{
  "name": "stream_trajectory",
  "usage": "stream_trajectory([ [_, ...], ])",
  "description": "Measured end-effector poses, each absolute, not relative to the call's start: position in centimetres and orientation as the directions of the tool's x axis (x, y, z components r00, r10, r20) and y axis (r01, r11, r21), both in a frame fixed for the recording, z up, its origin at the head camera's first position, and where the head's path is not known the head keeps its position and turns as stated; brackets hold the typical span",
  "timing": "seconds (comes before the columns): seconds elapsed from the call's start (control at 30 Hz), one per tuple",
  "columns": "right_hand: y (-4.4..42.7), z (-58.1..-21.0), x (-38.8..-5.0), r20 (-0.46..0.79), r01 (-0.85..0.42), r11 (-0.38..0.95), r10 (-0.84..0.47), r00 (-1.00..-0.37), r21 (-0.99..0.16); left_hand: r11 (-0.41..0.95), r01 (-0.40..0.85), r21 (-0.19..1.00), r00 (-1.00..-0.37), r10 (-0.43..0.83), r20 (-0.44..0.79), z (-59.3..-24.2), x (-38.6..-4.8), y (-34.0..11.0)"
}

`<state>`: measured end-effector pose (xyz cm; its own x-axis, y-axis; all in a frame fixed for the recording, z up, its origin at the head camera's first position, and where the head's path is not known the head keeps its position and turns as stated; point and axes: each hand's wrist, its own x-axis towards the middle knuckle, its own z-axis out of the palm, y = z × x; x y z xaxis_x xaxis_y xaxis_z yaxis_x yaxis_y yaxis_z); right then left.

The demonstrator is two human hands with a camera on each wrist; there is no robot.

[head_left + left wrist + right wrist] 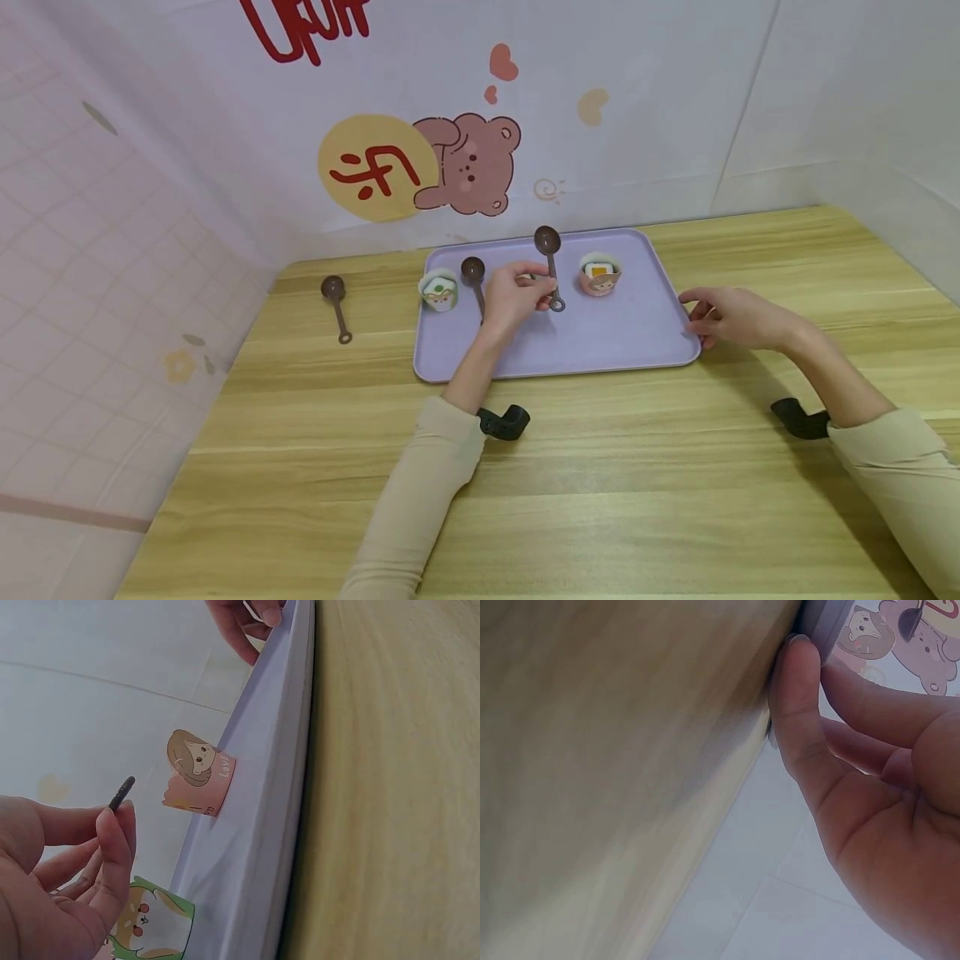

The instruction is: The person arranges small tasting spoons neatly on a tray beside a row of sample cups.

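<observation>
My left hand (516, 298) pinches a brown measuring spoon (548, 242) by its handle, above the lilac tray (622, 333). The spoon's bowl points to the back. A second brown measuring spoon (472, 271) is at the tray's left part, its handle end partly behind my left hand. Right of the held spoon stands a pink paper cup (600, 283) with a white and orange piece inside. Another paper cup (440, 293), with a white and green piece, stands at the tray's left edge. My right hand (738, 318) grips the tray's right rim near the front corner.
A third measuring spoon (334, 290) lies on the wooden table (585, 483), left of the tray. Behind the table rises a white wall covering (660, 125) with a printed bear. In the left wrist view, a green cup (161, 922) is partly hidden by my fingers.
</observation>
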<state>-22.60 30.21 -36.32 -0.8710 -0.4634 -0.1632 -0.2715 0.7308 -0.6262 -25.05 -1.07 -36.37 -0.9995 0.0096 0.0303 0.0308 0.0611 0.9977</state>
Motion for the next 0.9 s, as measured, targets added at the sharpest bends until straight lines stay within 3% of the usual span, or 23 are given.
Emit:
stream_trajectory([
  [0.9,30.6,-36.3,-22.8,-0.166,-0.277,0.730,-0.471,-0.866,-0.625,0.230,0.017,0.973,-1.000,-0.011,0.020,-37.6,-25.4,1.4],
])
